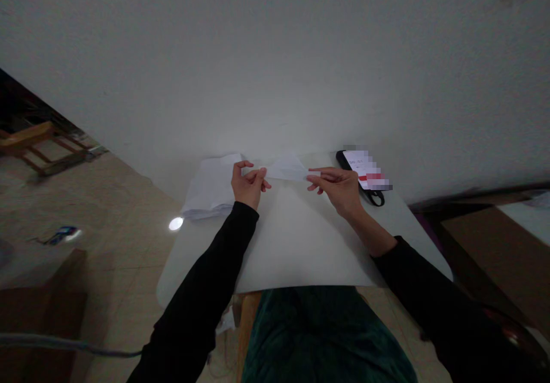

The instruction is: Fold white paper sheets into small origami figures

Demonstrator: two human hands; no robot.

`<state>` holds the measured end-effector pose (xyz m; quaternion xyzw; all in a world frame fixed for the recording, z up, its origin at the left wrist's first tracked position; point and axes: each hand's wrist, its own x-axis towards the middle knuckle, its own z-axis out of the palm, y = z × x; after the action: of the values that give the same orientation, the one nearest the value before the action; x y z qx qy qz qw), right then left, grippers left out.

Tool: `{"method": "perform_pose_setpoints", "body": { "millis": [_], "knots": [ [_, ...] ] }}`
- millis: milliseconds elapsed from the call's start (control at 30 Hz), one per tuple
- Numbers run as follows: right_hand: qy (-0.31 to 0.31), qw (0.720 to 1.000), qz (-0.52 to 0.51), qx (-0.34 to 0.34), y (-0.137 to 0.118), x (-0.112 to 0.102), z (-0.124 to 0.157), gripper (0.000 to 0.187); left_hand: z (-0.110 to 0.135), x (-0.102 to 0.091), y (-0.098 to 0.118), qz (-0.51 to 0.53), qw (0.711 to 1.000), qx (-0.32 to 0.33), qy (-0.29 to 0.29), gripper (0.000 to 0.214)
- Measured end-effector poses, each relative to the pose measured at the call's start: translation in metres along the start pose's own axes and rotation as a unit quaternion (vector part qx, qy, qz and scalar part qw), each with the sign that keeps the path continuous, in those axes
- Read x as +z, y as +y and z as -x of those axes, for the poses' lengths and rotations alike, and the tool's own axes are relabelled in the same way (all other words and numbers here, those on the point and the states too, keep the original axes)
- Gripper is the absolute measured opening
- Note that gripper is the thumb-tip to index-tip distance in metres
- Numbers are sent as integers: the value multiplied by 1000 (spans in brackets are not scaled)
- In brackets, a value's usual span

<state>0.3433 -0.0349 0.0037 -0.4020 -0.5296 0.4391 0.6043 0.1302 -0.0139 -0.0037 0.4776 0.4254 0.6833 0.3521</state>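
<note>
Here we go: a narrow folded white paper sheet (286, 168) stretches crosswise between the hands, its long axis running left to right. The left hand (248, 185) pinches its left end between thumb and fingers, while the right hand (337, 191) closes its fingertips on the right tip. Just left, a stack of white paper (210, 188) sits on the smooth white tabletop (296, 251), with a black smartphone (347, 162) beyond.

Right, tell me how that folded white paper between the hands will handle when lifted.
The folded white paper looks thin and light, so it will probably flop unless kept taut, as the left hand and right hand seem to hold it by its ends. Its creases may make it spring open.
</note>
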Motion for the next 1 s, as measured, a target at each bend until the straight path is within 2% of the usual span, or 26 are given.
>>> {"method": "perform_pose_setpoints", "body": {
  "millis": [133, 233, 300, 367, 400, 500, 567, 633, 733, 867, 1000],
  "knots": [
    [-27, 998, -13, -51, -3, 8, 11, 15, 2, 3, -5, 80, 995, -39, 34, 54],
    [-38, 977, 61, -200, 1, 8, 17, 9, 7, 9, 0, 182, 973, -135, 33, 50],
    [-57, 935, 143, -321, 6, 6, 19, 15, 13, 14, 7, 251, 943, -216, -4, 51],
    [-79, 883, 218, -409, 9, 3, 20, 21, 18, 20, 15, 291, 921, -257, -43, 56],
    [-89, 857, 250, -441, 11, 1, 20, 23, 21, 22, 18, 298, 916, -263, -53, 51],
    [-120, 800, 312, -499, 13, -1, 19, 27, 25, 24, 23, 298, 919, -250, -69, 31],
    [-135, 789, 327, -503, 16, -1, 17, 27, 24, 21, 22, 284, 927, -233, -78, 32],
    [-148, 799, 326, -483, 19, -1, 16, 26, 22, 17, 17, 247, 940, -217, -89, 40],
    [-161, 855, 275, -409, 27, 3, 16, 23, 19, 11, 9, 159, 964, -187, -101, 55],
    [-133, 939, 160, -273, 34, 8, 13, 14, 19, 9, 2, 47, 986, -122, -108, 71],
    [-105, 987, 65, -104, 35, 10, 10, 6, 24, 11, 1, 2, 997, -26, -71, 92]
  ]
}}
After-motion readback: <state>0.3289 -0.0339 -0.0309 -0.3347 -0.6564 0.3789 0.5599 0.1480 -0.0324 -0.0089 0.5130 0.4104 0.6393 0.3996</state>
